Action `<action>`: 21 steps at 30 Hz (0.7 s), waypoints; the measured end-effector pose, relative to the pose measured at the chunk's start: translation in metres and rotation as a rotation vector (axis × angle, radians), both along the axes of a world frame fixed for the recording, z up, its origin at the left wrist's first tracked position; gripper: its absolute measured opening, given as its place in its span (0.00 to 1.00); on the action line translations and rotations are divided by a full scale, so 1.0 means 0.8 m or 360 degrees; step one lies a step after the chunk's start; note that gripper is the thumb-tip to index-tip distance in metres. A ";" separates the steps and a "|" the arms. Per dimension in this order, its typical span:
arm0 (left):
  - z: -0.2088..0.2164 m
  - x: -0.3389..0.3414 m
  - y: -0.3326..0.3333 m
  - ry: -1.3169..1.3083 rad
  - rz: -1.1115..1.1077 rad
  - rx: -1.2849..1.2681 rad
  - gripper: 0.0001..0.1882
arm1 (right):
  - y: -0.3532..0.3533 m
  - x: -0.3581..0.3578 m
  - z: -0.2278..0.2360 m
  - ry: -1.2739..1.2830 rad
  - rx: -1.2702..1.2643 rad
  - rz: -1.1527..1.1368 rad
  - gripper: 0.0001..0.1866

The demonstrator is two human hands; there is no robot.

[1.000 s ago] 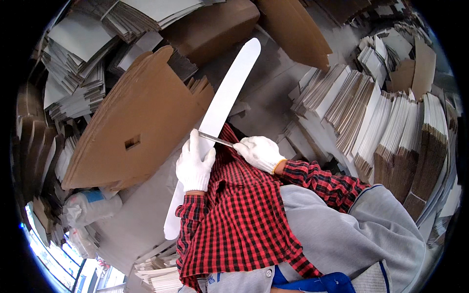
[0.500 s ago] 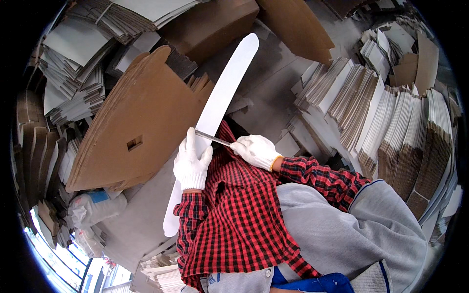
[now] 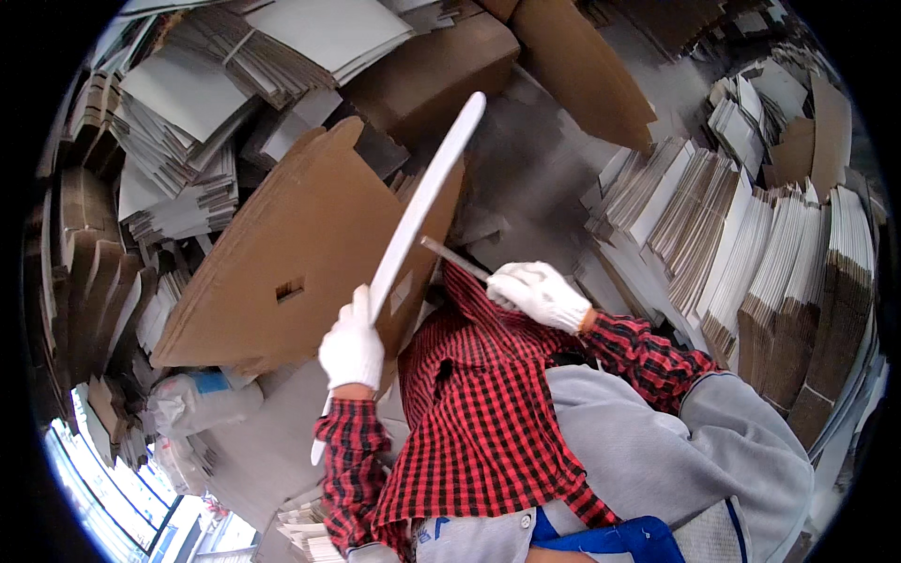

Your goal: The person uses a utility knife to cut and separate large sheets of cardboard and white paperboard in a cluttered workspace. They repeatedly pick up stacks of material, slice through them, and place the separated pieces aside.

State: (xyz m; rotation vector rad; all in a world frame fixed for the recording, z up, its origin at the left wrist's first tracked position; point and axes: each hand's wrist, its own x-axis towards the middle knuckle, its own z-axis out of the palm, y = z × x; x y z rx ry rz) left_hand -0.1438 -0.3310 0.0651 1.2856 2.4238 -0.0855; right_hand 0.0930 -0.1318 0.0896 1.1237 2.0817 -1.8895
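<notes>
A long, narrow white strip (image 3: 434, 183) with rounded ends, which looks like cardboard, stands tilted nearly edge-on. My left hand (image 3: 352, 347), in a white knit glove, is closed around its lower half. The strip's lower end shows below that wrist. In my right hand (image 3: 540, 296), gloved the same way, is a thin grey metal bar-like tool (image 3: 452, 255); its exact kind cannot be made out. The tool points up and left toward the strip, with a gap between them. The fingers of my right hand are wrapped over its near end.
Large brown cardboard sheets (image 3: 253, 244) with a small cut-out lean in a stack at the left. Bundled white and brown cardboard (image 3: 732, 225) stands along the right. A brown box (image 3: 441, 70) lies at the far side. Plastic bags (image 3: 202, 403) sit at the lower left.
The strip has turned from broad face to nearly edge-on. My right hand has drawn right with the metal tool, which no longer touches the strip. My left hand is slightly lower and farther left.
</notes>
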 end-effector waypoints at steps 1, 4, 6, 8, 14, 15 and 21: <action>0.003 -0.018 -0.011 0.0034 0.0000 0.0029 0.29 | 0.010 0.009 0.003 0.0090 0.0067 0.0001 0.20; 0.029 -0.084 -0.050 0.0183 -0.0064 0.0200 0.29 | 0.039 0.022 0.014 0.0083 0.0180 -0.0067 0.19; 0.075 -0.119 -0.054 0.0272 -0.0103 0.0061 0.28 | 0.049 0.027 0.025 -0.0071 0.0190 -0.0245 0.21; 0.094 -0.156 -0.071 0.0344 -0.0202 0.0077 0.29 | 0.057 0.037 0.024 -0.0084 0.0226 -0.0315 0.21; 0.053 -0.208 -0.103 0.0595 -0.0401 0.0072 0.21 | 0.058 0.071 -0.005 -0.0133 0.0546 -0.0104 0.23; 0.021 -0.227 -0.123 0.0617 -0.0315 0.0258 0.19 | 0.053 0.075 -0.017 -0.0045 0.0738 -0.0012 0.23; -0.064 -0.239 -0.141 0.0710 0.0901 0.0129 0.12 | 0.081 0.076 -0.014 -0.0056 0.0680 0.0177 0.22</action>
